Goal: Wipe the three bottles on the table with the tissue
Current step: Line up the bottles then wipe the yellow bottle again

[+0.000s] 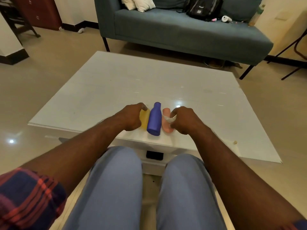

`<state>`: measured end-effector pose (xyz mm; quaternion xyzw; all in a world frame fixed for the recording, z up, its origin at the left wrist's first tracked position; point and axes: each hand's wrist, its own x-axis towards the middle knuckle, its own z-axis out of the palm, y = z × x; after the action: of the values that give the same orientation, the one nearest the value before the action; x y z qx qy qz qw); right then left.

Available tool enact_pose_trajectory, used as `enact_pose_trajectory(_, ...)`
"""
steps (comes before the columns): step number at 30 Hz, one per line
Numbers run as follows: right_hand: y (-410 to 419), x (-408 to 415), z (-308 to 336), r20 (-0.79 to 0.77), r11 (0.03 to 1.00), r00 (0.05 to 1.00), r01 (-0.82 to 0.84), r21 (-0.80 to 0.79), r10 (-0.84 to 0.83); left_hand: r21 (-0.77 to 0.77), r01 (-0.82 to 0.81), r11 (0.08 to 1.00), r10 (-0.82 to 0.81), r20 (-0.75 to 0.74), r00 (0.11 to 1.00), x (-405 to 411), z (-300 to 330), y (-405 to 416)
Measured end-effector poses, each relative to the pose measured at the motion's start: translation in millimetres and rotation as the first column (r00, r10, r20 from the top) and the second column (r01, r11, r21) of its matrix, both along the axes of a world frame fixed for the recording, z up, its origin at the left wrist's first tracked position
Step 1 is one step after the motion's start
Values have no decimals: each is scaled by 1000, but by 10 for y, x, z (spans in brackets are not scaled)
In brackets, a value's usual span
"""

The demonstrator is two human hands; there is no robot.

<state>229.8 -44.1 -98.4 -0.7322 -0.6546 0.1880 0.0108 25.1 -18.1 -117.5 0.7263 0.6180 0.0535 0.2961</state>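
Three small bottles lie on their sides in a row near the front edge of the shiny white counter (116,83), in the middle of the frame. The matte blue plastic bottle (154,119) is in the middle, with its neck pointing away toward the top of the frame. Just to its left lies the see-through yellow plastic bottle (144,119), and just to its right lies the pale pink plastic bottle (166,121). The three lie close side by side. The left hand (131,117) rests on the yellow bottle with its fingers curled over the top, so most of that bottle is hidden; its grip looks closed around the bottle. The right hand (183,120) is bent into a loose fist over the pink bottle, and its grip pinches a crumpled white tissue (169,118) that touches the side of the pink bottle. Both bare arms reach in from the bottom of the frame, and a red and dark blue checked sleeve (28,196) shows at the lower left. Two knees in light blue trousers (116,188) fill the bottom middle. At the top of the frame stands a dark teal fabric sofa (174,34) with a black backpack (204,7) and white cushions (137,3) on it.
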Motion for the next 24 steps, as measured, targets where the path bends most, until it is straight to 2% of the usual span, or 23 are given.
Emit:
enact_pose_trajectory(4,111,70,134,-30,999,999,11,41,-10,48,-61,997,62,-20,998,81,58,44)
enact_pose_trajectory(8,147,44,282,-208,986,977,80,147,-49,104,-174,979,175,0,985,124,73,0)
enact_pose_trajectory(11,-28,11,186,-236,973,971,28,231,28,109,-192,975,193,8,981,83,-42,-9)
enact_pose_trajectory(14,-203,-20,68,-158,990,983,-79,119,98,117,-225,967,227,-8,974,18,-118,5)
enact_pose_trajectory(16,-287,7,29,-170,992,979,-106,73,117,133,-235,963,237,-2,971,-6,-158,21)
enact_pose_trajectory(19,-270,69,-2,-187,991,975,-112,74,124,118,-244,963,245,6,970,-65,-219,111)
enact_pose_trajectory(24,-180,110,-46,-241,984,962,-97,151,132,-16,-265,964,266,73,961,-123,-277,198)
